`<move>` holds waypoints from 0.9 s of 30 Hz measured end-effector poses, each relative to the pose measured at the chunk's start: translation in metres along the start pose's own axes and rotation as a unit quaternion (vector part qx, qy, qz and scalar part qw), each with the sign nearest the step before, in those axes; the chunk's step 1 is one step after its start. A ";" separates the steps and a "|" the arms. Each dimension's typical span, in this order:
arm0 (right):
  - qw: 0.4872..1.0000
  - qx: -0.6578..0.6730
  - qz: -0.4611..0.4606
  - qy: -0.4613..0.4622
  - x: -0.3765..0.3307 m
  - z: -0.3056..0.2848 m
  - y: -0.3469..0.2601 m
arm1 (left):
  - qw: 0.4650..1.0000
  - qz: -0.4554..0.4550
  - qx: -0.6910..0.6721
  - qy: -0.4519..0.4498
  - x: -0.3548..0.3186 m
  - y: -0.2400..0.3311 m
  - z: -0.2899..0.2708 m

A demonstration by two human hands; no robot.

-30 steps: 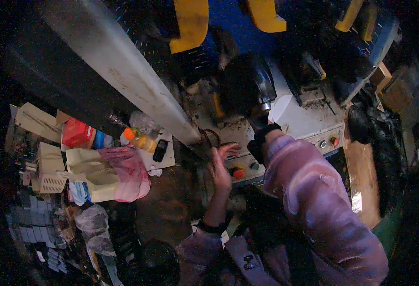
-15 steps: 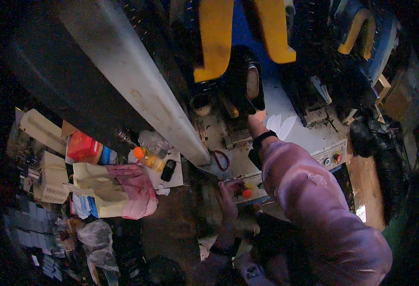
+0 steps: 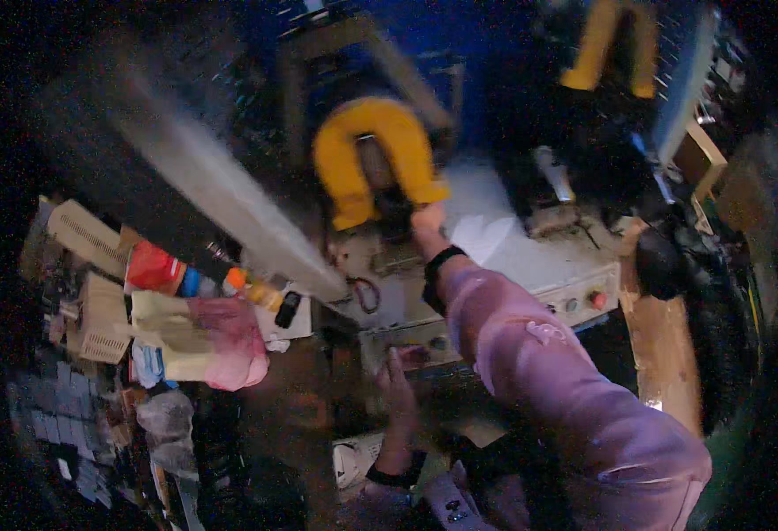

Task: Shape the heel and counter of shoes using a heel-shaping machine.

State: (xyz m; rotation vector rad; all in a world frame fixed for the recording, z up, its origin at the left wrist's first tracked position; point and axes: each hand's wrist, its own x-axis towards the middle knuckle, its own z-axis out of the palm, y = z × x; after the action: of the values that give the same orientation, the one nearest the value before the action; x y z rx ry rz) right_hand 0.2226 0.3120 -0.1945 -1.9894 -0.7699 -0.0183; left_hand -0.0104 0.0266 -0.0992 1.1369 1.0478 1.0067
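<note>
A yellow U-shaped machine part now sits low around a dark shoe, whose brown inside shows between its two legs. My right hand reaches to the end of the right leg, close to the shoe. Its fingers are hidden or smeared, so I cannot tell whether they grip the shoe. Below the front edge of the machine's control panel, my left hand is raised with fingers stretched up and nothing visible in it. White flat pieces lie on the machine top beside my right wrist.
A pale metal post slants down at the left. Past it are a pink cloth, an orange-capped bottle and a red box. A red knob sticks out at the panel's right. Another yellow part stands far right.
The yellow part has come down around the shoe. The view has shifted, so most things appear further left. My left hand has come away from the red button, its fingers now straightened.
</note>
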 end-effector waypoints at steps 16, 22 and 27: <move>0.616 0.600 0.265 -0.437 0.003 -0.477 0.250 | 0.760 0.530 0.366 0.084 0.019 0.135 0.363; 0.828 0.501 0.150 -0.205 0.056 -0.571 0.205 | 0.712 0.598 0.362 0.064 -0.059 0.128 0.356; 0.797 0.431 0.086 -0.415 0.046 -0.632 0.177 | 0.627 0.624 0.441 -0.147 -0.132 0.134 0.351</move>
State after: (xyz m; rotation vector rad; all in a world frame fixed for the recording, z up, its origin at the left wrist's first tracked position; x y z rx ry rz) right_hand 0.5372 -0.2249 0.0187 -1.0928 -0.8903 1.1813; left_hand 0.2926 -0.1529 0.0866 2.9760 0.2590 1.2207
